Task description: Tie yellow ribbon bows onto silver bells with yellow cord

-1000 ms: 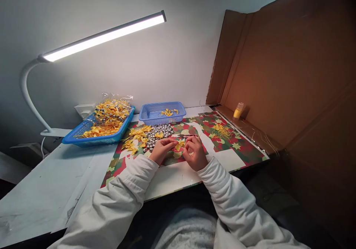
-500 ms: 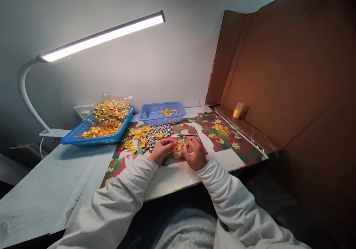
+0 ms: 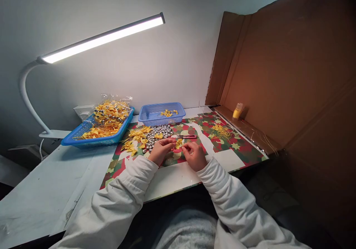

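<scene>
Between my fingertips is a small yellow ribbon bow. My left hand pinches it from the left side. My right hand is closed close to the bow's right edge, thumb and forefinger together; whatever lies in that pinch is too small to make out. Just beyond the hands lies a pair of small snips with a reddish handle. Silver bells are heaped past my left hand, and loose yellow bows lie to their left.
A blue basket full of bows and bells stands at left; a smaller blue basket holds a few bows. Yellow cords lie at right, near a yellow-filled bottle by a cardboard wall. A lamp hangs above.
My right hand has turned and lowered slightly, its fingers drawing into a pinch beside the bow. More of the snips shows now. My left hand stays nearly in place.
</scene>
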A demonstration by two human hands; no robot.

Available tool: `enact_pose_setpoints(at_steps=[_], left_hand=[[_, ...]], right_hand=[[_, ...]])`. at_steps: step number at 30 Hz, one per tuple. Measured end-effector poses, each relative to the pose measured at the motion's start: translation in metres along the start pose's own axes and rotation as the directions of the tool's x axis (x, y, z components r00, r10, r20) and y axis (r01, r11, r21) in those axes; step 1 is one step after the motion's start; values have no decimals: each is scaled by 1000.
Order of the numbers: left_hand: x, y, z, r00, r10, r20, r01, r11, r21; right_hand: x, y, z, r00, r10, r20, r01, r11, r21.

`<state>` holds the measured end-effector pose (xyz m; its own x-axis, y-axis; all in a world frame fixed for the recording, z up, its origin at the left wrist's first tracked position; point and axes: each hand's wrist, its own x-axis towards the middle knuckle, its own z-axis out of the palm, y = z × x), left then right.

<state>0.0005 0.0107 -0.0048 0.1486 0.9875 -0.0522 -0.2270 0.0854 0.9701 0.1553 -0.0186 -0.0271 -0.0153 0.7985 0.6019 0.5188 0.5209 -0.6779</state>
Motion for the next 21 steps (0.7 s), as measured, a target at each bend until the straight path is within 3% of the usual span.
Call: enact_pose_setpoints(at_steps=[21], left_hand=[[0, 0, 1, 998, -55, 12, 55, 995, -81]], right_hand=[[-1, -4, 1, 981, 178, 70, -190, 950, 249]])
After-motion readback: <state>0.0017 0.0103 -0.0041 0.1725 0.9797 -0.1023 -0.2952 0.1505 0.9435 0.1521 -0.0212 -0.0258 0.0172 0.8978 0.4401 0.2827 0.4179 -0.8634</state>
